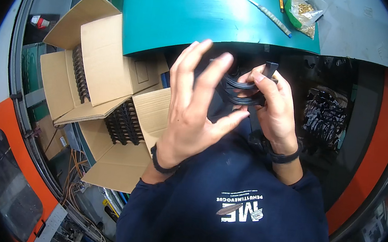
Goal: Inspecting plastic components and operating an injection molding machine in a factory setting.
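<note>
Right hand (278, 108) grips a black curved part (243, 100) that extends leftward toward the left hand (190, 113), fingers spread wide and seemingly empty.

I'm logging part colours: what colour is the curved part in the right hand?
The curved part is black; it shows best in the head view.

A glossy black part (245, 100) with two curved bands, spaced one beyond the other, and a straight, blunt-ended bar was held aloft in the right grip (277, 111), bands bowed leftward.
</note>
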Motion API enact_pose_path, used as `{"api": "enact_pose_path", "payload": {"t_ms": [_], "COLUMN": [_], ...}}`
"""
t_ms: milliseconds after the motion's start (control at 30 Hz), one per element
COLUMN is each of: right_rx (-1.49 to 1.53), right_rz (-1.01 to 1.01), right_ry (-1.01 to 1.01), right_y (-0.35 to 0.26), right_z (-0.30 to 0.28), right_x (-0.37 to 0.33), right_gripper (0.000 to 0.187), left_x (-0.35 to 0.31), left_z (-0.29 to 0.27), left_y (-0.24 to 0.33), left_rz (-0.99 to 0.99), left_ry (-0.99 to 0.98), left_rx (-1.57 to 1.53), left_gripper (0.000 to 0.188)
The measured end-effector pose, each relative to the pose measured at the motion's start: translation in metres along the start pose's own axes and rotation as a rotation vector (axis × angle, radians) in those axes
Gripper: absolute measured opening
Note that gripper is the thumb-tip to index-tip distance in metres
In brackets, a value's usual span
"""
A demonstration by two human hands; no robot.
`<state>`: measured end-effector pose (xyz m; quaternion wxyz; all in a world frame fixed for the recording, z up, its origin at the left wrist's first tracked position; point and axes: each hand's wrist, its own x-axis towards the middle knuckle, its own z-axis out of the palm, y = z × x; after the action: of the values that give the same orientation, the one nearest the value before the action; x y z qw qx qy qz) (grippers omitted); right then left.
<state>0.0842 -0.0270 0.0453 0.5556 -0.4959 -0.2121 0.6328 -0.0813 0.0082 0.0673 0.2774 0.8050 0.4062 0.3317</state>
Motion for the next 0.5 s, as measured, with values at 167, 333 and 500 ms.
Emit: {"api": "enact_pose_path", "payload": {"t_ms": [167, 333, 500], "right_rx": [-0.186, -0.319, -0.284], "right_rz": [-0.008, 0.058, -0.105], "right_ry": [-0.076, -0.084, 0.082], "right_y": [-0.001, -0.011, -0.029], "right_z": [0.000, -0.008, -0.046], "right_x": [-0.003, 0.005, 0.008], "right_gripper": [0.014, 0.021, 0.031], "left_x": [0.009, 0.025, 0.121], "left_z": [-0.007, 0.001, 0.015], "left_y": [-0.001, -0.018, -0.065], "left_rz": [0.089, 0.143, 0.230], "left_ry": [-0.225, -0.309, -0.251], "left_rx": [0.191, 0.103, 0.254], "left_gripper": [0.042, 0.034, 0.030]}}
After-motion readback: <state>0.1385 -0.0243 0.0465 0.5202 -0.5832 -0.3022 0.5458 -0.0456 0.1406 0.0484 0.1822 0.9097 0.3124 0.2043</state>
